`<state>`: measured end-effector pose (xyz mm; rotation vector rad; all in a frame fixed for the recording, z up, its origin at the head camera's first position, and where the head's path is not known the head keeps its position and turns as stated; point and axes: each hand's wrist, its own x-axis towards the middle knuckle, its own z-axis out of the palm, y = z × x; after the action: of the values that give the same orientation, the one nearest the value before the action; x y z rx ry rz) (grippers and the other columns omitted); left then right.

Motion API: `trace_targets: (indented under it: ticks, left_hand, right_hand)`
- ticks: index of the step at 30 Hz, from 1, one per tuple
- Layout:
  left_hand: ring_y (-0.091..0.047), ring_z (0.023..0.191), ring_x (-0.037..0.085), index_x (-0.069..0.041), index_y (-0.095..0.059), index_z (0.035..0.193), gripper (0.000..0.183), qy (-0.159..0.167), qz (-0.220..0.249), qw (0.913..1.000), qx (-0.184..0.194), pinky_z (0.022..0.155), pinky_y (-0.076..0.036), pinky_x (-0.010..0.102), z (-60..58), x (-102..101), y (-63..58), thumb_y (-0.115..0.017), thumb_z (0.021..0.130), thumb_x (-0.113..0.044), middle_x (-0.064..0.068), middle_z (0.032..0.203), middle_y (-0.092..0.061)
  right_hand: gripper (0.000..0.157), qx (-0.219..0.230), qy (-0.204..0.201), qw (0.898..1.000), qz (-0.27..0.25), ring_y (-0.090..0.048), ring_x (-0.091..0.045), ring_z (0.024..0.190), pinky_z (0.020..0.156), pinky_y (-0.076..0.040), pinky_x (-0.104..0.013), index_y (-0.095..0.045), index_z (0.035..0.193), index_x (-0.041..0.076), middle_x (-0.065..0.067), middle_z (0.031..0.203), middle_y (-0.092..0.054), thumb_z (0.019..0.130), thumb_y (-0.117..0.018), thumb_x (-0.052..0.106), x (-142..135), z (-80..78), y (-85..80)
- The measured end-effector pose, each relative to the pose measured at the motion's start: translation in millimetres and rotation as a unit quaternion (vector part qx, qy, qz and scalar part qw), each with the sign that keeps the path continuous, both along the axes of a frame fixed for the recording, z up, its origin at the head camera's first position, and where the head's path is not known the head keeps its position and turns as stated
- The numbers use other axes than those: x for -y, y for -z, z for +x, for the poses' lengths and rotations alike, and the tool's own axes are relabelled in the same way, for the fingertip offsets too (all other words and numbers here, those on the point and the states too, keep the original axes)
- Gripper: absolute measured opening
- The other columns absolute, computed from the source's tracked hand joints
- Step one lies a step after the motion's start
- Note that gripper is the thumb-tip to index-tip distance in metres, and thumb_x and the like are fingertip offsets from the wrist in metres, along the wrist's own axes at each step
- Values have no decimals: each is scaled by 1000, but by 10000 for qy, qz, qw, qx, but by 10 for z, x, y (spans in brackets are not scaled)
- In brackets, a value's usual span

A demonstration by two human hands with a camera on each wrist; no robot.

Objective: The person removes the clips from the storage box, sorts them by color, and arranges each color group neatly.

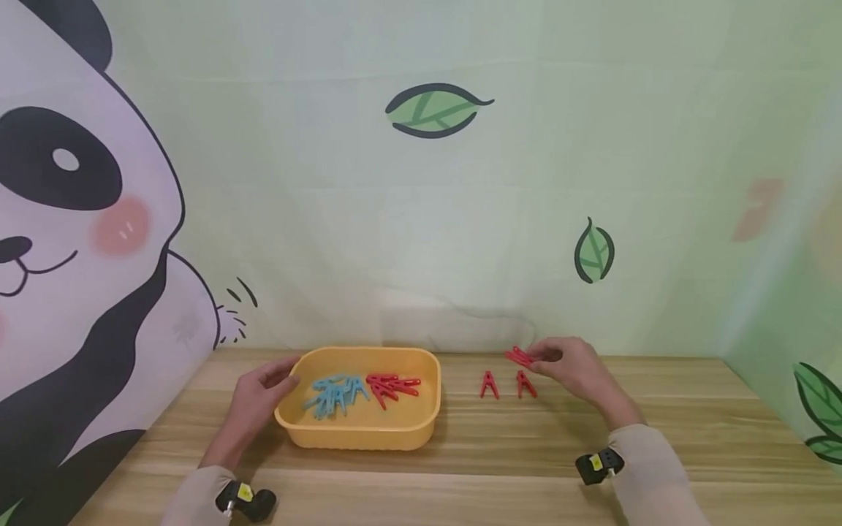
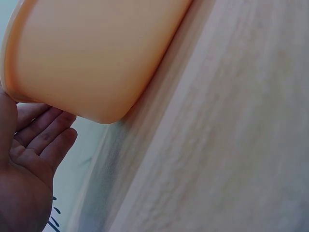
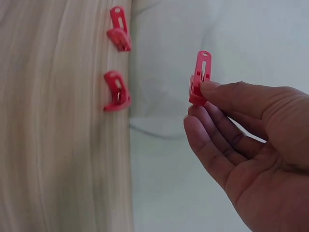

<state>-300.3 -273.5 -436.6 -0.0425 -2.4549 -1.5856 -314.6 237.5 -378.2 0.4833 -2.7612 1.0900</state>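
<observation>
My right hand (image 1: 575, 369) pinches a red clothespin (image 3: 201, 79) between thumb and fingers, holding it up off the table. Two more red clothespins, one on the left (image 1: 489, 385) and one on the right (image 1: 525, 384), stand on the table below that hand. To the left is a yellow plastic basin (image 1: 362, 438). Inside it, blue clothespins (image 1: 335, 394) lie in a heap beside several red clothespins (image 1: 393, 387). My left hand (image 1: 259, 394) holds the basin's left rim; in the left wrist view its fingers (image 2: 53, 130) lie along the outside of the wall.
The wooden table (image 1: 500, 467) ends against a pale green backdrop (image 1: 460, 241) printed with leaves and a panda (image 1: 99, 219). Small black cameras, one on the left wrist (image 1: 246, 500) and one on the right (image 1: 598, 465), sit over the sleeves.
</observation>
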Motion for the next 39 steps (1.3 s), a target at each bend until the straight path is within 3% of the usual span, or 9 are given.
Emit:
trace_targets:
  ticks: [13, 27, 39]
  left_hand:
    - [-61, 132, 38, 4, -60, 146, 45, -11, -34, 10000, -11, 91, -49, 10, 5, 10, 4, -67, 106, -15, 26, 141, -64]
    - [-60, 134, 37, 4, -59, 147, 46, 15, -113, 9999, 72, 92, -48, 10, 12, 4, -5, -67, 106, -17, 25, 144, -62]
    - [-60, 133, 38, 4, -58, 147, 47, 52, -40, 10000, 53, 92, -49, 11, 7, 8, 0, -67, 106, -16, 26, 143, -63]
  right_hand:
    - [20, 79, 243, 9992, 302, -69, -34, 99, 87, -60, -51, -76, 112, -6, -16, 106, -76, 95, -76, 4, -262, -39, 77]
    - [17, 621, 559, 9950, 556, -65, -31, 98, 89, -58, -52, -76, 112, -5, -15, 104, -73, 96, -72, -1, -425, -59, 212]
    - [14, 726, 425, 9947, 591, -63, -28, 91, 84, -56, -49, -75, 106, -6, -11, 97, -71, 92, -73, -4, -517, -59, 281]
